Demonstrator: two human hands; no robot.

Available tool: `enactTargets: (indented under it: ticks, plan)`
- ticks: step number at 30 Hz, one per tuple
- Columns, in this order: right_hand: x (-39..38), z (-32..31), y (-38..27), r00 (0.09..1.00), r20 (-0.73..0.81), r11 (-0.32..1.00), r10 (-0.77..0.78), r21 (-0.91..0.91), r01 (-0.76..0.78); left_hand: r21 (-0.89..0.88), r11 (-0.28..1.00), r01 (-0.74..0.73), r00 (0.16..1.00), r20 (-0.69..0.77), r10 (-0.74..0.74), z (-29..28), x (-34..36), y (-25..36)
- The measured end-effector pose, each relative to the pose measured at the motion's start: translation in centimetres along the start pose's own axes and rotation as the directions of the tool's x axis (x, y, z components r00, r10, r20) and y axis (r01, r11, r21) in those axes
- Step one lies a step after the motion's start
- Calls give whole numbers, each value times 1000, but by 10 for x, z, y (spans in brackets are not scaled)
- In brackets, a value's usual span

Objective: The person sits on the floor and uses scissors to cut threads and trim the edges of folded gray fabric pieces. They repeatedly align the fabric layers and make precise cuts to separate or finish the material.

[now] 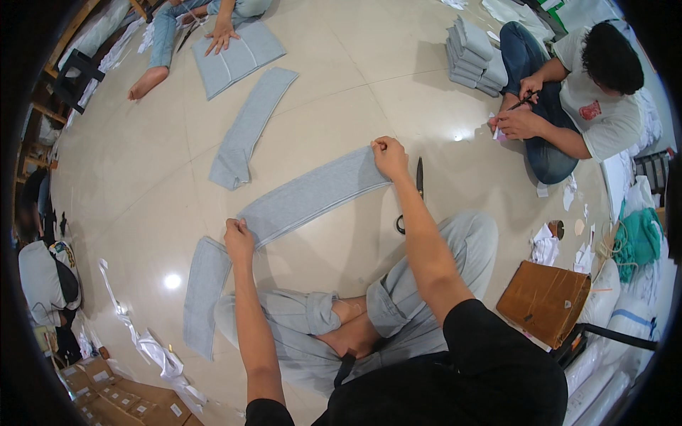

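I sit cross-legged on the floor with a long strip of folded grey fabric (pixel 316 190) stretched in front of me. My left hand (pixel 239 240) is closed in a pinch at its near left end. At the far right end, my right hand (pixel 390 157) grips the corner between thumb and fingers. Beside my left hand, another length of grey fabric (pixel 204 297) lies slanting down toward my knee; whether it joins the strip is hidden by the hand. Black-handled scissors (pixel 419 183) rest on the floor just right of my right forearm.
Farther off lies a loose grey fabric piece (pixel 250 131). A co-worker's hand presses a grey folded panel (pixel 240 58) at the back. Another person (pixel 568 99) sits at right with scissors, beside a grey fabric stack (pixel 472 57). A brown box (pixel 543 302) stands near my right.
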State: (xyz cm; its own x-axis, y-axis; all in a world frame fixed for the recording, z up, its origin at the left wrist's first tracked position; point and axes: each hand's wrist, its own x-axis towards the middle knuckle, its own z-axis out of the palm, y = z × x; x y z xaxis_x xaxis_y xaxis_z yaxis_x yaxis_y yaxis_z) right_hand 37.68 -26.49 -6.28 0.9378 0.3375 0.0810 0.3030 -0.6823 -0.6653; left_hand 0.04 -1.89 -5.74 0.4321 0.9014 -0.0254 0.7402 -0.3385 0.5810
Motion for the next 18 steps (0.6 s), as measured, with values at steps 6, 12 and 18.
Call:
enactTargets:
  ticks: [6,12,18]
  plan:
    - [23,-11,-1,925,304,974,228,-56,-221,250,936,-250,950,-126,287,15,-14,67]
    - [29,-8,4,908,359,959,216,97,-267,86,686,-723,677,290,677,131,-73,224]
    - [36,-3,13,981,64,902,183,385,-194,184,635,-751,657,315,685,154,-81,228]
